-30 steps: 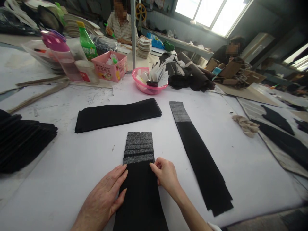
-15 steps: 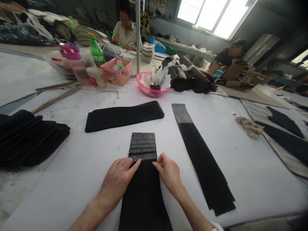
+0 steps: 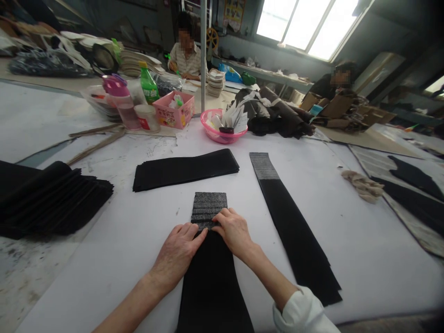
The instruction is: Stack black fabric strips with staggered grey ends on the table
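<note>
A fabric workshop: cut black strip stacks (image 3: 185, 169) cover a worktable (image 3: 114, 240).

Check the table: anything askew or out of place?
Only the long black strip stack at right: its near ends splay apart, while its grey far end sits squared. The stepped stack under the left hand and right hand looks even.

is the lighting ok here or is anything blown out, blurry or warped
Head view: the windows are blown out to white, yet the table is evenly lit with soft shadows; the left hand, right hand and black strip stack under them look sharp; the wide lens bows the table's edges and darkens the right corners.
</note>
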Tool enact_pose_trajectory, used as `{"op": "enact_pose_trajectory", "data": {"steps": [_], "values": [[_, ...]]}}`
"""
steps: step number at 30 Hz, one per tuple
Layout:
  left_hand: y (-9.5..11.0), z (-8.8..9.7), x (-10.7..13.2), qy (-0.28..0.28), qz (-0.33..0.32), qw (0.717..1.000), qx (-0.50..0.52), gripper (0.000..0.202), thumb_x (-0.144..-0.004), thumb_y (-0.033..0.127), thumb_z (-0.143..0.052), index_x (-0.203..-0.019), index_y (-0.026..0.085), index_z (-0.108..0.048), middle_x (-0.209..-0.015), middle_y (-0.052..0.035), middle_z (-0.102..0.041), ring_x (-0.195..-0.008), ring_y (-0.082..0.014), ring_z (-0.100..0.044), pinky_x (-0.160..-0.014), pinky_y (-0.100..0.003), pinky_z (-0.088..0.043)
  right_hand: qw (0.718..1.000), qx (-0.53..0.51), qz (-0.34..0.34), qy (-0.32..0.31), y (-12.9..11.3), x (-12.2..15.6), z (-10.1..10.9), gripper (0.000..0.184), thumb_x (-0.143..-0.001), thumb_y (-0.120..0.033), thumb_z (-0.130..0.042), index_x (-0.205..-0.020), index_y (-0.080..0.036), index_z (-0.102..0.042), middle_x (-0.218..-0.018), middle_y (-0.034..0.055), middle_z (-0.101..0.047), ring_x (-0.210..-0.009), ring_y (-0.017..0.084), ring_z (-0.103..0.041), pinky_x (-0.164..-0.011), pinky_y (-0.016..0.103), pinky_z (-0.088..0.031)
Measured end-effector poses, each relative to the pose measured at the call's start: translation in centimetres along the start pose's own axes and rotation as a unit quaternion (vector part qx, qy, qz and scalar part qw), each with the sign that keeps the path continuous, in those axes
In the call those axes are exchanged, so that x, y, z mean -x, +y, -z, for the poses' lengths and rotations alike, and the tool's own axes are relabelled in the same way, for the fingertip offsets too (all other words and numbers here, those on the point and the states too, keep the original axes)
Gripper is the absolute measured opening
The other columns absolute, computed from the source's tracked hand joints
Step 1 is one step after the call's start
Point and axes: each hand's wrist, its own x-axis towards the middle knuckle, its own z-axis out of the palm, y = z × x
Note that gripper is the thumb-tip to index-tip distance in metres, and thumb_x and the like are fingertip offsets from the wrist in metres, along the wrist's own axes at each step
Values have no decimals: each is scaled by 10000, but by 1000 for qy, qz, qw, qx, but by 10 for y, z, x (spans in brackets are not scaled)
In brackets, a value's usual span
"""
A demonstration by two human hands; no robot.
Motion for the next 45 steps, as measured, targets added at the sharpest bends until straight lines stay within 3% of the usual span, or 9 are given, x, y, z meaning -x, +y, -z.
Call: {"op": "enact_pose_trajectory", "data": {"steps": [8, 12, 16, 20, 23, 34, 40, 45], "values": [[-6, -3, -14, 27, 43, 997, 65, 165, -930, 206, -476, -901, 234, -636, -799, -15, -531, -800, -176, -501, -700, -321, -396, 998, 32, 35, -45, 2, -16, 2, 181, -793, -289, -747, -853, -212, -595, -904, 13, -604, -891, 191, -530, -704, 291, -390], [-8, -3, -18, 22, 54, 992, 108, 167, -929, 206, -467, -817, 201, -591, -787, -16, -537, -783, -168, -509, -715, -309, -423, 996, 30, 52, -62, 5, -23, 3, 213, -786, -279, -755, -866, -206, -572, -891, 9, -608, -883, 189, -520, -690, 288, -362], [-9, -2, -18, 11, 82, 989, 124, 78, -913, 208, -495, -914, 189, -570, -869, -31, -553, -821, -179, -526, -753, -327, -470, 995, 9, 74, -70, 8, -24, 3, 221, -784, -247, -757, -923, -222, -587, -875, -8, -605, -855, 173, -511, -696, 282, -343], [-9, -2, -18, 24, 90, 992, 83, 224, -888, 210, -537, -1111, 195, -557, -1030, -65, -546, -949, -214, -533, -822, -373, -488, 994, -17, 97, -51, 13, -18, 0, 105, -818, -245, -726, -884, -248, -643, -871, -11, -607, -880, 170, -504, -713, 278, -333], [-9, -1, -17, 34, 86, 994, 64, 221, -868, 219, -572, -1086, 184, -586, -1065, -79, -551, -988, -235, -533, -835, -390, -489, 994, -43, 100, -18, 18, -11, -7, 32, -864, -284, -676, -884, -260, -681, -890, -6, -619, -904, 168, -500, -748, 281, -335], [-2, -9, -10, 77, 32, 996, -19, 189, -900, 156, -511, -1058, 149, -614, -996, -88, -607, -993, -252, -538, -841, -388, -466, 986, -29, 156, 54, 24, 5, -20, 238, -983, -285, -476, -1121, -341, -661, -975, 14, -623, -945, 161, -490, -832, 310, -337], [0, -16, -4, 101, -8, 992, -73, 239, -876, 92, -524, -1096, 98, -616, -1033, -107, -617, -1023, -257, -528, -871, -387, -472, 978, -34, 185, 90, 26, 7, -29, 225, -977, -262, -491, -1127, -303, -653, -978, 26, -615, -940, 170, -498, -822, 322, -372], [-2, -14, -1, 82, -22, 992, -92, 288, -869, 64, -506, -1138, 69, -611, -1093, -135, -608, -1072, -283, -523, -900, -402, -475, 976, -27, 193, 95, 25, 9, -28, 228, -980, -243, -478, -1141, -279, -636, -984, 33, -612, -952, 177, -512, -836, 335, -393]]}}
